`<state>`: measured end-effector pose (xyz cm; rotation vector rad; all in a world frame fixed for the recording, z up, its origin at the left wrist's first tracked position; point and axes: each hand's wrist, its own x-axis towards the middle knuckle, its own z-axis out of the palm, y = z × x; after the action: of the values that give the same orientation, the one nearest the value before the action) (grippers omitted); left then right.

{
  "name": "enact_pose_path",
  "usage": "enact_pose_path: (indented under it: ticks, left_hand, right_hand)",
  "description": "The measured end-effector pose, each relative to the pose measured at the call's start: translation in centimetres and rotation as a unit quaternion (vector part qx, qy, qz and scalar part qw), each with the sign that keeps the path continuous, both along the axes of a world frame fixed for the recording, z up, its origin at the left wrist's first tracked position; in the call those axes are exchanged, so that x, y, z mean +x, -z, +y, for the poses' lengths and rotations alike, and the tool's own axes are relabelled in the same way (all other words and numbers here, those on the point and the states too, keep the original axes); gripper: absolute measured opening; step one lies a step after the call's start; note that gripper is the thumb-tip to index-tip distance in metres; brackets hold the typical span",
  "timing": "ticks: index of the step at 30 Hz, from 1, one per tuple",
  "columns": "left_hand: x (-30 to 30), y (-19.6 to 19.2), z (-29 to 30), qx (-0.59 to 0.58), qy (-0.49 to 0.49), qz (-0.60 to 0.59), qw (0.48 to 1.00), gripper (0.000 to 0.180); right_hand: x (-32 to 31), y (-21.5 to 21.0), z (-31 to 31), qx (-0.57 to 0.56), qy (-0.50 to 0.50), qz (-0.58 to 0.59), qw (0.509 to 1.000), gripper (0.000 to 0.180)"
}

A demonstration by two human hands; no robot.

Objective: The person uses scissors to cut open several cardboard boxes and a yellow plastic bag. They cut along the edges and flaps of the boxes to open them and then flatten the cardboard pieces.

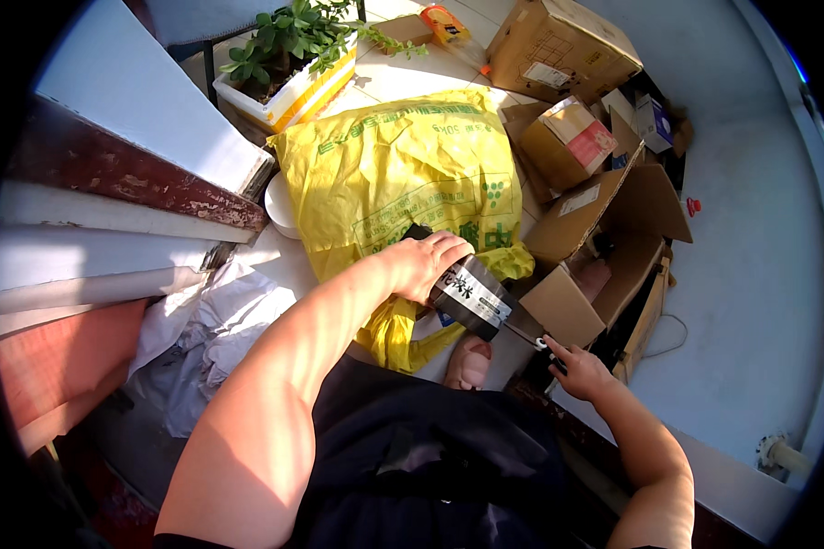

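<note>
Two hands share one dark cylindrical container (470,295) with a pale label, held over a yellow plastic sack (403,174) and beside an open cardboard box (604,247). It looks rigid, smooth, probably slick and fairly light, best gripped around its body. Left hand (426,261) is wrapped over its upper end, at ten o'clock from it; right hand (577,371) pinches something small at its lower tip, at four o'clock

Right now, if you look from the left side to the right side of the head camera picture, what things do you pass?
Crumpled white paper → yellow plastic sack → left hand → dark printed pouch → right hand → open cardboard box → small red cap
</note>
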<state>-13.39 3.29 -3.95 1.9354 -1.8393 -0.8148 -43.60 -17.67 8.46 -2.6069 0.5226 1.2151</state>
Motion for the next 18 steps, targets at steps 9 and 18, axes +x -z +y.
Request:
enact_pose_path:
  ticks: [9, 18]
  left_hand:
    - [0.7, -1.3, 0.0, -0.082, -0.034, 0.013, 0.996, 0.11]
    - [-0.1, -3.7, 1.4, -0.063, -0.051, 0.05, 0.995, 0.114]
  right_hand:
    - [-3.8, 7.8, 1.0, -0.114, -0.01, 0.039, 0.993, 0.078]
    - [9.1, 4.2, 5.8, 0.082, 0.089, -0.384, 0.915, 0.085]
